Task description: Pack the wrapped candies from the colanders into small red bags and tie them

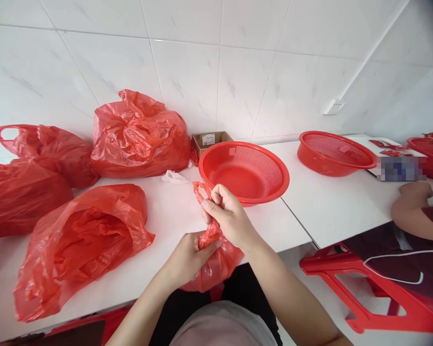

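A red plastic bag (220, 262) hangs at the table's front edge, over my lap, its neck gathered and twisted. My left hand (191, 257) is wrapped round the neck just above the bag's body. Higher up, my right hand (227, 211) pinches the bag's top, where a handle loop sticks out to the left. What the bag contains cannot be made out. Just beyond my right hand stands a red plastic basin (245, 178) with perforated sides; nothing shows inside it.
An open red bag (90, 240) lies on the left of the white table (180, 206), with a large full bag (140, 134) and others behind. A cardboard box (211, 139) stands by the wall. At right are another basin (335, 151), a red stool (378, 293) and a seated person's arm (414, 206).
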Motion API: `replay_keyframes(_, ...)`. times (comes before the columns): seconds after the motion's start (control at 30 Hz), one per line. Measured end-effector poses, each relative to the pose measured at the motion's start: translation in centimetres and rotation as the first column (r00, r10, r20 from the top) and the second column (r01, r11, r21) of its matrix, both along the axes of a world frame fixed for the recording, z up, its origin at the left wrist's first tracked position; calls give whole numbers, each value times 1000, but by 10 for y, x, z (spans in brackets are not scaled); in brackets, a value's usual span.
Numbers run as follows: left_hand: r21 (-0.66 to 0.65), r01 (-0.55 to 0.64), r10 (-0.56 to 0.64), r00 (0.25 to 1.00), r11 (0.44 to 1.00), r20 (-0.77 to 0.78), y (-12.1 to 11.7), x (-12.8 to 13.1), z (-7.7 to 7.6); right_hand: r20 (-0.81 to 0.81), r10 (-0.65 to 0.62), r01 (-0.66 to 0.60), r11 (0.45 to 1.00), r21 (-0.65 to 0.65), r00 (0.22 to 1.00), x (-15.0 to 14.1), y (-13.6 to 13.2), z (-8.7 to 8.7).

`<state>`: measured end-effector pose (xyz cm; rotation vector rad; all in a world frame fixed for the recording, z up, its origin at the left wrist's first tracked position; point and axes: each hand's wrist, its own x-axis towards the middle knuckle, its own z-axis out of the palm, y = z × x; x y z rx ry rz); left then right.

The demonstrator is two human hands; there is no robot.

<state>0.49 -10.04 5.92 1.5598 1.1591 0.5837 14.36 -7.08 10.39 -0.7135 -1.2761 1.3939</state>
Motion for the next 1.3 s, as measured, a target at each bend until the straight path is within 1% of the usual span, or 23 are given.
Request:
replay_keyframes(0.07,-39,44,-46,997,998,-55,-5,-3,1,45,12,-13,1000,16,999,4,0,6)
replay_keyframes(0.13,-37,75,-79,989,997,-122,-7,-7,5,74,22,-24,1000,20,997,6,0,11)
replay_keyframes(0.2,29,59,-53,983,998,-177,-7,-12,11,80,46,-47,999,17,996,6,-1,14)
replay_keyframes(0.27,129,34,-8,980,991,-200,-5,-16,18,69,79,-81,996,29,995,2,-1,15)
replay_keyframes(0.33,184,33,-2,986,982,-164,-3,-17,23,57,99,-102,994,48,993,-2,-2,14)
replay_keyframes(0.37,177,33,-11,992,984,-122,-2,-16,24,58,102,-105,993,58,993,-4,-2,14)
replay_keyframes(0.47,98,10,-18,997,995,81,0,-8,18,88,77,-85,992,89,993,-7,-1,13)
replay_keyframes(0.53,117,-20,-2,982,993,187,0,1,10,104,29,-40,993,109,994,-6,0,13)
replay_keyframes(0.57,147,-31,0,978,989,208,-1,4,7,103,2,-14,994,112,995,-5,1,14)
replay_keyframes(0.67,201,-30,-2,988,979,157,-1,11,0,94,-35,25,994,107,995,0,3,15)
replay_keyframes(0.83,192,-3,-4,999,981,38,-1,9,0,110,-43,30,993,117,993,4,6,11)
replay_keyframes(0.9,200,-41,29,998,979,59,-2,8,0,86,-39,29,993,112,996,5,6,9)
replay_keyframes(0.97,230,-116,90,989,966,120,-3,9,0,68,-22,15,995,100,997,6,6,8)
replay_keyframes(1.1,319,-283,219,950,905,223,-3,10,1,59,-44,40,997,68,997,11,4,8)
replay_keyframes(1.13,315,-325,248,933,892,260,-2,9,1,48,-53,50,997,59,997,13,4,8)
replay_keyframes(1.2,261,-393,289,887,881,360,-1,6,2,19,-64,64,997,34,998,15,4,6)
replay_keyframes(1.23,223,-409,291,859,885,422,0,3,1,6,-74,74,997,18,997,17,5,4)
replay_keyframes(1.3,149,-399,263,798,905,542,3,-3,-3,-24,-109,109,994,-26,994,18,7,-1)
